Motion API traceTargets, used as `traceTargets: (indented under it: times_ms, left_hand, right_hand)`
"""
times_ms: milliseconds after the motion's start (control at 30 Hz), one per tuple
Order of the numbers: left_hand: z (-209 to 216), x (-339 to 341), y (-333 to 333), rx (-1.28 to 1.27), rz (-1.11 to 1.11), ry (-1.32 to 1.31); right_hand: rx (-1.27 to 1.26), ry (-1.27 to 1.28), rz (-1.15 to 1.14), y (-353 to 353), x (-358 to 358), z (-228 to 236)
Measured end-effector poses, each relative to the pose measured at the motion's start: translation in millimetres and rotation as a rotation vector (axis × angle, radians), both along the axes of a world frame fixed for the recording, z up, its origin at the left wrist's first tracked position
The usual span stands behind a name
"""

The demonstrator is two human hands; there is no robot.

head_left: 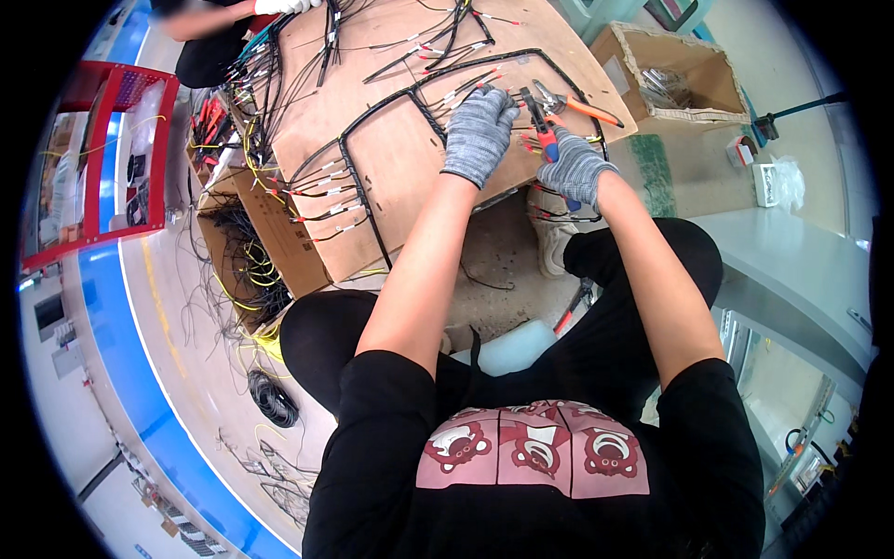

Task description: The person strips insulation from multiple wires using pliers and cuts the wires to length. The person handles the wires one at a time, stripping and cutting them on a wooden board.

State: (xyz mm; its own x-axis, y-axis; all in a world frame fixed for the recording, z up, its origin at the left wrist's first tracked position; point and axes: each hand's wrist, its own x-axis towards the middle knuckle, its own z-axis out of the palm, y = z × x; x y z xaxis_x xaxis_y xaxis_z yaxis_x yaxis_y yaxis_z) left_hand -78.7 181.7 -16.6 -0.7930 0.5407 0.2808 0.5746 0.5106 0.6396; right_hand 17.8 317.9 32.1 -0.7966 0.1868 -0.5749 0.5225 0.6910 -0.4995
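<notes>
Nearest to me, the seated person's black shirt [540, 526] carries a pink panel with cartoon bears; I make out no lettering on it. To the near left, a coil of black cable [272, 399] lies on the floor. Just beyond it stands an open carton [279, 228], filled with black and yellow wires; some dark printing shows on its side, too small to read from here.

Farther in, both hands wear grey knitted gloves over the near right part of a wooden board [400, 186]. The right hand [575, 166] is closed around the handles of red-and-blue pliers [538, 116], their head pointing away from the person; I can't tell whether the jaws grip anything. The left hand [480, 132], just left of the pliers, has its fingers curled over some wire ends, but whether it pinches one is hidden.

The black wire harness [377, 113] lies on the board, its taped trunk running left of the hands and around their far side. Small white tags sit on its branches, illegible at this size. Orange-handled cutters [596, 112] lie just beyond the right hand.

On the far right stands another open carton [717, 84]; at the far left, a co-worker's white-gloved hand [285, 5] shows at the board's edge.
</notes>
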Motion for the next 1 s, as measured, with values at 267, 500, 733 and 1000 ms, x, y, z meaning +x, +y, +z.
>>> traceTargets:
  times_ms: [267, 500, 733, 1000]
  left_hand:
    - [-3.0, -0.6, 8.4, 0.083, 0.035, 0.029]
    - [-5.3, -2.7, 14.0, 0.148, 0.064, 0.096]
    - [-5.8, -0.8, 19.0, -0.267, -0.012, 0.257]
    - [12.2, -3.6, 56.1, -0.352, 0.244, -0.123]
  right_hand:
    - [0.100, 0.352, -0.039, -0.3, 4.6, -23.1]
    - [-0.267, 0.382, -0.356, 20.2, 7.6, -27.3]
    - [-0.887, 0.583, -0.745, 42.1, 9.9, 3.3]
    - [-1.011, 0.587, -0.678, 39.2, 13.9, 13.4]
